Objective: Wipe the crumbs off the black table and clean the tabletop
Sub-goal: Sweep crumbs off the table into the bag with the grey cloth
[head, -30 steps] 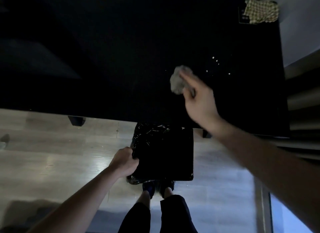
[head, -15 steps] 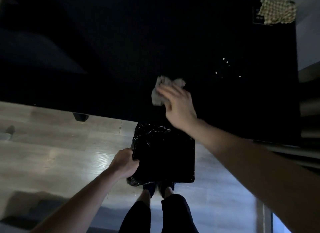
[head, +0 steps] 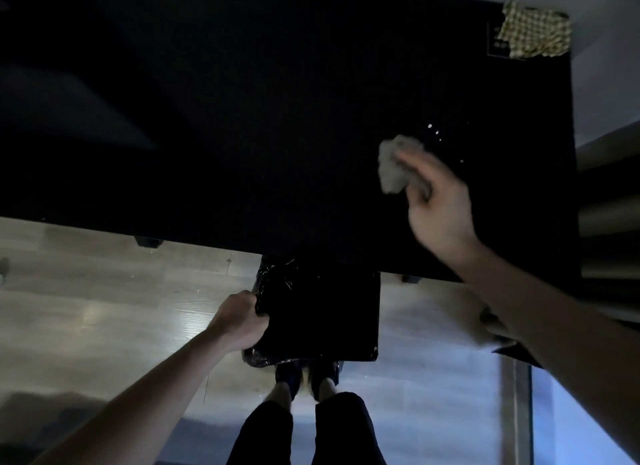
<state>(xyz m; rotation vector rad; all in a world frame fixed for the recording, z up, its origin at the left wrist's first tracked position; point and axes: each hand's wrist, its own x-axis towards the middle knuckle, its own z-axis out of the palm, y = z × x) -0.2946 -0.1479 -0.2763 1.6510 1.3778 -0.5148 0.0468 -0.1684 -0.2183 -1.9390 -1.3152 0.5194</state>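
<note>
Crumbs — a few pale specks on the black counter, just beyond the rag and well short of the checked cloth at the far corner. Right hand: blurred, fingers curled round the rag, which appears to rest on the counter. Left hand: clenched on the near-left rim of the bin, which sits below the counter edge nearest the person. Advice — reach past the farthest speck, press flat, draw one steady stroke toward the bin; keep the bin's mouth tight under the edge.
</note>
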